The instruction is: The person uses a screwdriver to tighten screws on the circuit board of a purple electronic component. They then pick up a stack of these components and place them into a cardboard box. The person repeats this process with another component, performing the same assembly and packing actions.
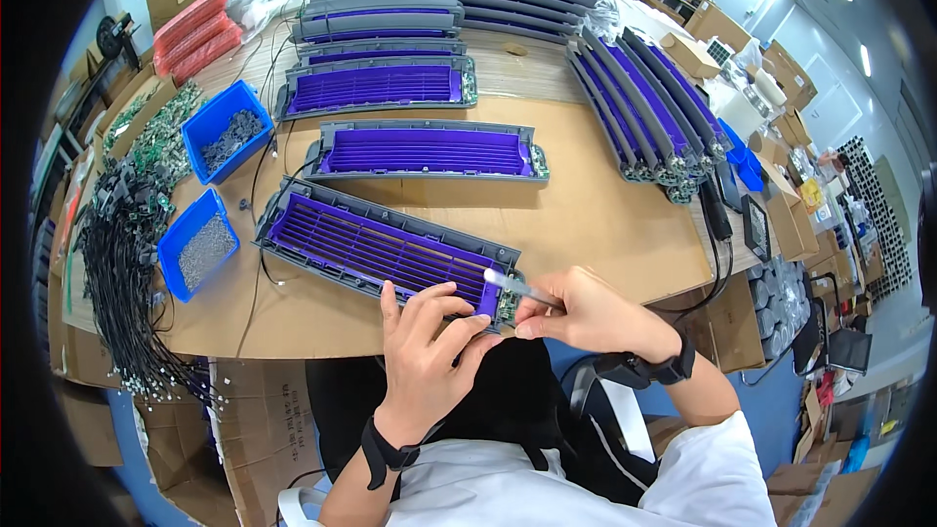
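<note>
A long grey housing panel with a purple slatted grille [390, 239] lies slantwise before me on the cardboard. A green circuit board [509, 307] sits at its right end. My left hand [429, 351] grips the panel's near right corner, thumb and forefinger close together there, other fingers spread over the near edge. In my right hand [576, 312] is a slim grey pen-like tool [527, 291] with a white tip, pointing left over the panel's right end. The right fingertips meet the corner beside the circuit board; whether they pinch anything small there is hidden.
Similar panels [429, 151] lie behind, and more stand stacked at the right [649, 107]. To the left are a blue bin of dark parts [227, 164], a blue bin of small metal pieces [168, 254] and a bundle of black cables [122, 273]. A cable [259, 278] runs beside the panel.
</note>
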Demonstrator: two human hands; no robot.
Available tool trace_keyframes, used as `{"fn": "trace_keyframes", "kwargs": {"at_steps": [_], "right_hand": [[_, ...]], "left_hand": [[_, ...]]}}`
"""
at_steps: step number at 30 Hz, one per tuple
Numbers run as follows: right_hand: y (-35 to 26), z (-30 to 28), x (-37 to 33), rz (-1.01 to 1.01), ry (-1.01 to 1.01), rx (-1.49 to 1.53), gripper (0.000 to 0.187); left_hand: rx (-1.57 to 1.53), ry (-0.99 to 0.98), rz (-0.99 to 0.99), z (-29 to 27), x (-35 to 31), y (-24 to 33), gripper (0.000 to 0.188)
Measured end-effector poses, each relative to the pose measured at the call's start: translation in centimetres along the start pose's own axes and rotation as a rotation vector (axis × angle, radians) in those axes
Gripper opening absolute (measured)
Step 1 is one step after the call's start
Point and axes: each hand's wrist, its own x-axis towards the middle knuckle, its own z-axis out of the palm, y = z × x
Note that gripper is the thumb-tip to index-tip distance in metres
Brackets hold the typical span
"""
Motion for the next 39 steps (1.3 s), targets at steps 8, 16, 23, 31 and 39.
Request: {"fn": "trace_keyframes", "kwargs": {"at_steps": [8,16,23,31,39], "right_hand": [[-0.5,0.5,0.1,-0.146,0.008,-0.186,0.006],[3.0,0.8,2.4,-0.207,0.144,0.280,0.007],[3.4,1.9,2.5,-0.251,0.263,0.077,0.012],[3.7,1.9,2.5,-0.320,0.265,0.020,0.015],[4.0,1.8,2.5,-0.309,0.251,0.013,0.018]], "left_hand": [[0.022,0.005,0.022,0.4,-0.1,0.1,0.024],[0.009,0.017,0.045,0.3,0.0,-0.3,0.024],[0.027,0.001,0.024,0.4,0.0,-0.2,0.025],[0.038,-0.020,-0.009,0.3,0.2,0.0,0.024],[0.126,-0.065,0.048,0.3,0.2,0.2,0.019]]}}
